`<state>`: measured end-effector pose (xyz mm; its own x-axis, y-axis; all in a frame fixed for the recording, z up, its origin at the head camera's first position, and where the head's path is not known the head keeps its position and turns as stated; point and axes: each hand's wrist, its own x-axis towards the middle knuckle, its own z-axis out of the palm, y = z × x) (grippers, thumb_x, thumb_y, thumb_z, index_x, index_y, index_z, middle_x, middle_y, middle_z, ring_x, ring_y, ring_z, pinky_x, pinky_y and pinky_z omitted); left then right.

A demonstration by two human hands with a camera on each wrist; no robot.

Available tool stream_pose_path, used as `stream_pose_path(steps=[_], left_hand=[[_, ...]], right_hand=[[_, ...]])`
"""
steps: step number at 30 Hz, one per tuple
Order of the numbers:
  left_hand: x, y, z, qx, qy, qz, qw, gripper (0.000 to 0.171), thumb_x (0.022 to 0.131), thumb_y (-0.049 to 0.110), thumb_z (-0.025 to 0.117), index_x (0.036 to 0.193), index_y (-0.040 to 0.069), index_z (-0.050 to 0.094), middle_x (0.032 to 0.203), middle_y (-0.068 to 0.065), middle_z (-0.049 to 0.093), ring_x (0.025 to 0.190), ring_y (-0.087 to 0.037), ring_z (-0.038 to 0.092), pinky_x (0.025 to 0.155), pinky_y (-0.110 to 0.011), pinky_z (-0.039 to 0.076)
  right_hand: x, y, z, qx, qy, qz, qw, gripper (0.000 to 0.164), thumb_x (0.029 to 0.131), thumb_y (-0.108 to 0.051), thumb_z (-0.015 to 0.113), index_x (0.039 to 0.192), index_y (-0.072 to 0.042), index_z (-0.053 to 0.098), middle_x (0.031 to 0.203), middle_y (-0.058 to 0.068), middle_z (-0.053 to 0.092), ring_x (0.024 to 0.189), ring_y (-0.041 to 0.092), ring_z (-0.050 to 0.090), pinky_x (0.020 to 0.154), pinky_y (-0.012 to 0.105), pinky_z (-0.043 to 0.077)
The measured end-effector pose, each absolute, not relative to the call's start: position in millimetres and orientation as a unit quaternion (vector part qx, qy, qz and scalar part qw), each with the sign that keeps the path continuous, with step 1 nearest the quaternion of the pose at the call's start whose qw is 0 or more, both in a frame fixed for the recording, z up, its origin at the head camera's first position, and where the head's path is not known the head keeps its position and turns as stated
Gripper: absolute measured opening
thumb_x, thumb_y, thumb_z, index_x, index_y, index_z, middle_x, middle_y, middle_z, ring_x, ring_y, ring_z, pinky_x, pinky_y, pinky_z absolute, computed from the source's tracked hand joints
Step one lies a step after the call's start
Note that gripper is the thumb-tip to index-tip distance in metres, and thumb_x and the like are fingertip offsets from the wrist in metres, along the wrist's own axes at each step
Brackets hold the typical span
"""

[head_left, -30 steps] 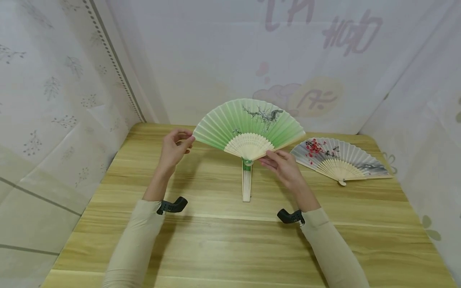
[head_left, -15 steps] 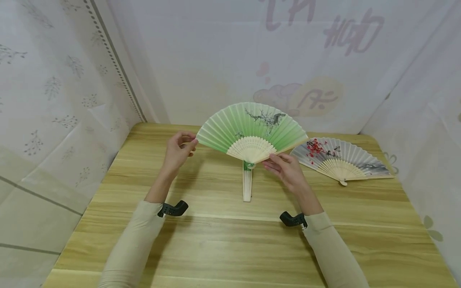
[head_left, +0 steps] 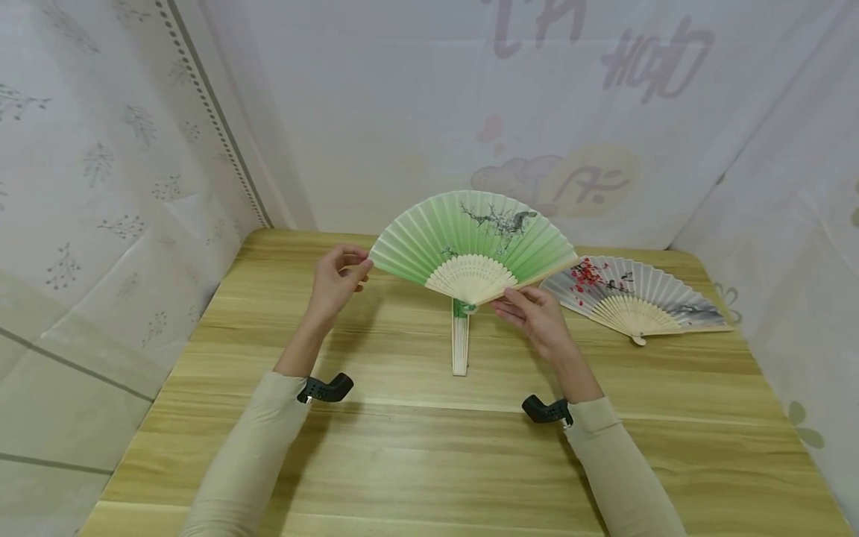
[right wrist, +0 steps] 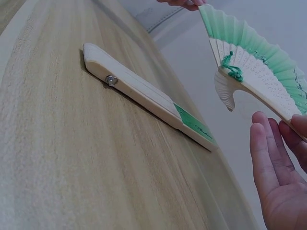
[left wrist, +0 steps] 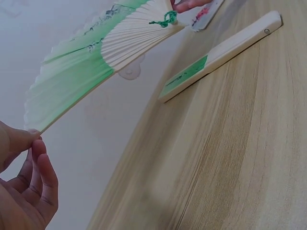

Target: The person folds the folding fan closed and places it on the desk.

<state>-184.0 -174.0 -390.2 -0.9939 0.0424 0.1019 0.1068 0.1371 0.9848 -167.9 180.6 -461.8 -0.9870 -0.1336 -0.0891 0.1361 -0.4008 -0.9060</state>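
Note:
A green folding fan (head_left: pixel 429 231) with a dark branch print is spread wide and held above the table. My left hand (head_left: pixel 335 280) pinches its left outer corner between thumb and fingers. On the other side my right hand (head_left: pixel 537 317) pinches the right outer rib, close to the pivot. A green cord (right wrist: pixel 232 67) is tied near the pivot, plain in the right wrist view. Beneath the spread fan lies a folded fan (head_left: pixel 459 347) with pale ribs and a green band. To the right, a grey-white fan (head_left: pixel 637 298) with red blossoms lies spread on the table.
The wood-grain table (head_left: pixel 403 455) has rounded far corners. A pale printed cloth (head_left: pixel 376 112) hangs behind it, with more cloth at the left and right sides. Each wrist carries a black camera mount (head_left: pixel 327 388).
Both hands have shifted slightly right and down with the spread green fan, mostly in the first half second. The folded fan and the blossom fan stay where they were.

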Motion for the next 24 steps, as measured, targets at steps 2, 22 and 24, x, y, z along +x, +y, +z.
stream_pose_path(steps=[2,22,24], left_hand=[[-185,-174,-391,-0.049,-0.753,-0.656,0.027,0.026,0.099,-0.002,0.064,0.121,-0.015,0.056,0.11,-0.028,0.062,0.072,-0.012,0.061,0.065,-0.026,0.054],[-187,-173,-393,-0.038,-0.756,-0.652,0.038,0.026,0.1,0.001,0.064,0.12,-0.014,0.057,0.111,-0.027,0.062,0.071,-0.012,0.06,0.064,-0.025,0.054],[-192,-176,-401,-0.038,-0.756,-0.652,0.043,0.026,0.1,0.003,0.065,0.12,-0.011,0.058,0.11,-0.024,0.063,0.071,-0.012,0.06,0.063,-0.024,0.053]], right_hand=[[-168,180,-462,0.0,0.544,-0.835,0.079,0.012,0.101,-0.005,0.065,0.096,0.005,0.069,0.1,0.018,0.071,0.099,0.035,0.071,0.091,0.041,0.053],[-170,175,-462,-0.024,0.61,-0.79,0.065,0.023,0.101,-0.008,0.065,0.107,0.014,0.065,0.098,0.022,0.072,0.097,0.037,0.071,0.09,0.045,0.054],[-171,175,-462,-0.032,0.618,-0.783,0.064,0.026,0.102,-0.009,0.064,0.109,0.016,0.064,0.099,0.024,0.072,0.098,0.04,0.07,0.09,0.046,0.054]])
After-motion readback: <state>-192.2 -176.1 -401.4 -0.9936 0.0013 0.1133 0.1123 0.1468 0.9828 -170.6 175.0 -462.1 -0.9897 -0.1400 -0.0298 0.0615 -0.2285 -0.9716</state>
